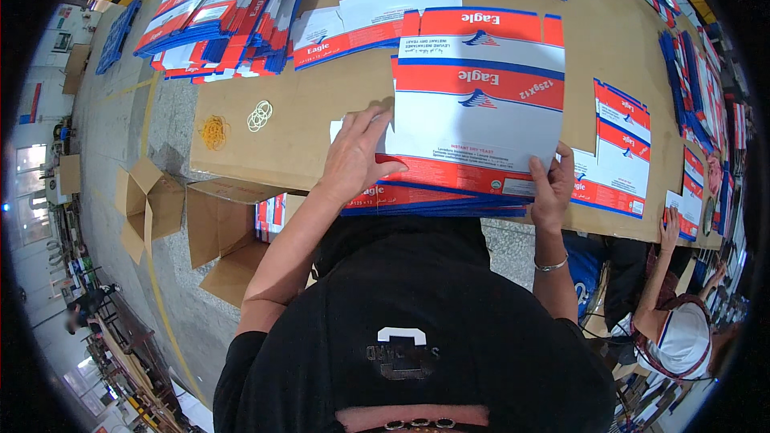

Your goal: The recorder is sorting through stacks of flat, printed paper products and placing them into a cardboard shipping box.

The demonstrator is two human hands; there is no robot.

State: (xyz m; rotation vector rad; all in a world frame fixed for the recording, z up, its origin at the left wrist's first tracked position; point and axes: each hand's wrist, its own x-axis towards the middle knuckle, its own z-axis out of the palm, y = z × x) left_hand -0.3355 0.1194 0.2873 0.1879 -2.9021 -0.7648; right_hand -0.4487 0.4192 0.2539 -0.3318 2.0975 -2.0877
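A flat printed carton blank in red, white and blue is tilted up in front of me over the table edge. My right hand pinches its lower right corner, thumb in front and fingers behind. At the left edge, my left hand rests with its fingers stretched out and the thumb spread against the blank. Under the blank, a pile of similar flat cartons lies at the near edge, mostly covered.
Tall stacks of carton blanks fill the far left of the cardboard-covered table. Orange rubber bands and pale ones lie at left. Open boxes stand on the floor. Another person's hand touches blanks at right.
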